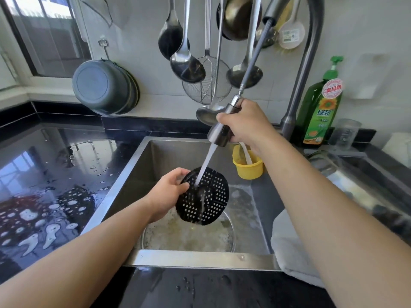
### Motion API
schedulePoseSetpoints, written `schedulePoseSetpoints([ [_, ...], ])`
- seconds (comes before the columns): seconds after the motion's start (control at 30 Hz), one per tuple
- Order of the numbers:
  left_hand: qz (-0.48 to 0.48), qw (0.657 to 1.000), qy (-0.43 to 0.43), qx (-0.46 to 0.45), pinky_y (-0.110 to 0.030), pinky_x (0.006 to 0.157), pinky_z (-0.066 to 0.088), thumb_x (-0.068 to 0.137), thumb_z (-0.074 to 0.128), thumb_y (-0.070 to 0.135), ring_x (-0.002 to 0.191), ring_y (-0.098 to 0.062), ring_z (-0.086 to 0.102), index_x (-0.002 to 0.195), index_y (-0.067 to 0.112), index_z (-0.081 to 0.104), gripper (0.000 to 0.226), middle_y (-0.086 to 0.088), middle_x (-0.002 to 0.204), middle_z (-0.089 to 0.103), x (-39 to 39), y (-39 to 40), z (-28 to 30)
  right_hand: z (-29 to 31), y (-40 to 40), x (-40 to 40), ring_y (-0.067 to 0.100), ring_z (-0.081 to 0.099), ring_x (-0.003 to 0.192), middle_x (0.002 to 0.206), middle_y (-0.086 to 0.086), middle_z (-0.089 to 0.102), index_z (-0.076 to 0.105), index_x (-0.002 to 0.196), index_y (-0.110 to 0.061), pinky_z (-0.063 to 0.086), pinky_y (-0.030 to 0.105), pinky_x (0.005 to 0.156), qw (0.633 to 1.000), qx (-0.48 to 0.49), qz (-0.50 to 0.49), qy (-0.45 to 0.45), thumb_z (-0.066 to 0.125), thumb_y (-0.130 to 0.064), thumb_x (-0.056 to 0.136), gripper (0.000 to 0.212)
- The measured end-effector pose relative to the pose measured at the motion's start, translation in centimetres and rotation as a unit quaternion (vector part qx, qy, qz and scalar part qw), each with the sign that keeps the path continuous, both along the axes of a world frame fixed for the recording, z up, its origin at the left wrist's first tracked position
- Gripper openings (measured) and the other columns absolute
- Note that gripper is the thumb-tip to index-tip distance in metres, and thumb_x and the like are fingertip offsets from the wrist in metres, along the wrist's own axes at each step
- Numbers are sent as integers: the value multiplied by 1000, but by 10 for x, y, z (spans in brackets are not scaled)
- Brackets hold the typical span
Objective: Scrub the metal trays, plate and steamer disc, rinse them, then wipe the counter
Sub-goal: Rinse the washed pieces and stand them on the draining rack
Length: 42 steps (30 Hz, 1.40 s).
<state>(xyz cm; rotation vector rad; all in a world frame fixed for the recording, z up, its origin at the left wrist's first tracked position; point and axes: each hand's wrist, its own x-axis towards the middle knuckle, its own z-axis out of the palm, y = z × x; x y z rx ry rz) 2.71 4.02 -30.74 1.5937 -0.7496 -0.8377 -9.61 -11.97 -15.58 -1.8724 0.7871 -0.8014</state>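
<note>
My left hand (168, 194) grips the left rim of a black perforated steamer disc (210, 201), held tilted over the steel sink (133, 174). My right hand (244, 125) is wrapped round the pull-out spray head (219, 133), drawn out on its hose from the tap (304, 70). A stream of water falls from the spray head onto the disc's upper middle and runs down through it. Below the disc, a round metal tray (189, 237) lies in the sink bottom with cloudy, soapy water in it.
A yellow cup (248, 166) hangs at the sink's back right. A green dish soap bottle (320, 107) stands beside the tap. Ladles and a wire skimmer (206, 85) hang above. The black counter (55, 174) on the left is wet. A white cloth (291, 247) drapes over the sink's right edge.
</note>
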Motion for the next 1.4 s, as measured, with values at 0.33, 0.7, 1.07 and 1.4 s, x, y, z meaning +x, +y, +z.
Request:
schedulePoseSetpoints([
  [0.33,-63,740,-610,275,-46,84,60,98,55,23,99,-31,69,127,21,51,29,-7,113,68,-53,-17,94,22,-16,-69,21,63,104,116,-1,66,56,121,-20,52,40,93,972,-127,39,194,68,-37,94,34],
  [0.7,1,695,-663,279,-37,72,43,96,51,17,85,-25,58,115,25,62,23,2,95,57,-91,21,151,25,-26,-173,26,61,108,127,8,62,58,134,-9,51,34,93,872,-186,29,451,62,-38,98,45],
  [1.07,50,757,-606,239,-37,72,43,88,64,19,83,-25,52,104,25,64,18,2,95,59,-122,29,162,-40,-21,-238,34,27,144,160,8,21,23,157,-19,35,45,114,810,-265,-15,523,65,-40,94,79],
  [1.4,80,778,-597,180,-38,73,47,96,53,24,84,-26,56,107,27,66,17,1,95,61,-140,27,179,-66,-26,-257,33,37,132,148,11,29,13,158,-20,49,38,95,796,-333,-105,494,74,-45,87,97],
])
